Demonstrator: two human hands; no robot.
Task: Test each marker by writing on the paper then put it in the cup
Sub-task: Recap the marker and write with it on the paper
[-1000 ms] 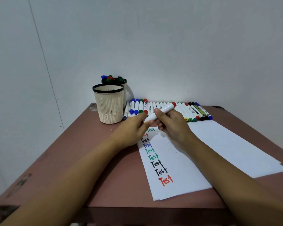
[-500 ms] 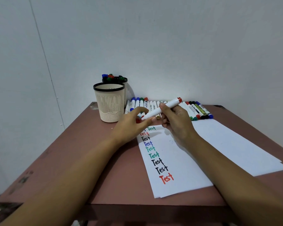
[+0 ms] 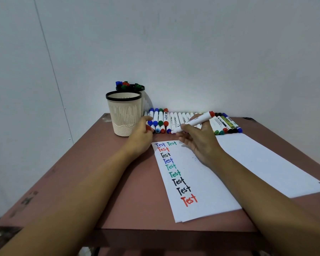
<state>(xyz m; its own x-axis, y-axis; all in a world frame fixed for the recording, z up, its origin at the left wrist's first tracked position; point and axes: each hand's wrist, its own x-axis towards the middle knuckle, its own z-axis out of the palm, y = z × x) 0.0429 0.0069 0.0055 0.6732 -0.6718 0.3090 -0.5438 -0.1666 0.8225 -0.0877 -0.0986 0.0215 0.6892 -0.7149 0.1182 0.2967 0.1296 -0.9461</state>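
Observation:
My right hand [image 3: 198, 143] grips a white marker with a red end [image 3: 196, 121], held tilted above the top of the paper [image 3: 201, 182], its tip end pointing down-left. My left hand [image 3: 139, 135] hovers beside the cream cup [image 3: 125, 115] and pinches a small red cap [image 3: 149, 128]. "Test" is written on the paper several times in blue, green, red and black. A row of markers [image 3: 163, 120] lies along the wall behind both hands.
A second cup [image 3: 137, 88] holding several markers stands behind the cream one, against the wall. More white sheets [image 3: 266, 163] spread to the right. The brown table's front edge [image 3: 174, 230] is close to me.
The two hands have come apart. My left hand has moved left toward the cream cup with the red cap, and my right hand has carried the marker to the right.

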